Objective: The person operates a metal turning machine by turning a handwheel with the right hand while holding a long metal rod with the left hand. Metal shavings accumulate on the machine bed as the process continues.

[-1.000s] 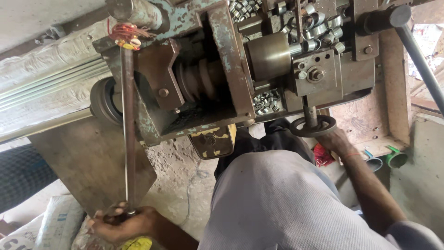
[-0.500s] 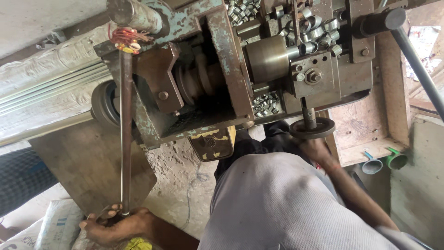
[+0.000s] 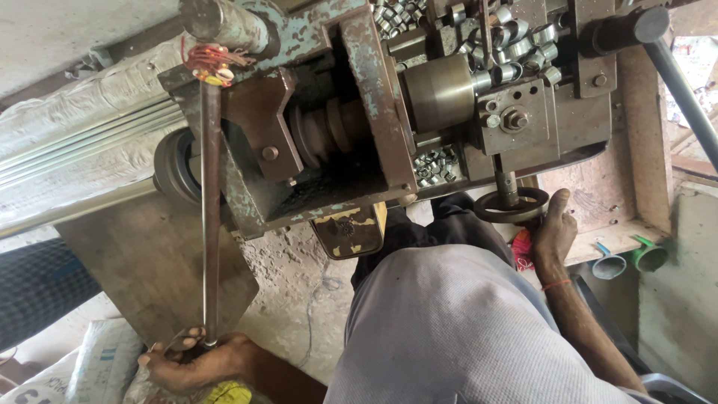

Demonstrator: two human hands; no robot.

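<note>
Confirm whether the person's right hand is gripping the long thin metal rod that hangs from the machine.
No: the right hand rests at the small dark round handwheel, while the left hand holds the long thin metal rod.

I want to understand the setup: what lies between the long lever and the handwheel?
Head view: the machine's rusty stepped pulley and steel cylinder lie between lever and handwheel.

Soft daylight, sharp, glare upper right

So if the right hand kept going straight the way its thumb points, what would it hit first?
Probably the handwheel: the right hand already sits at its rim, thumb pointing up at it, though depth is unclear.
</note>
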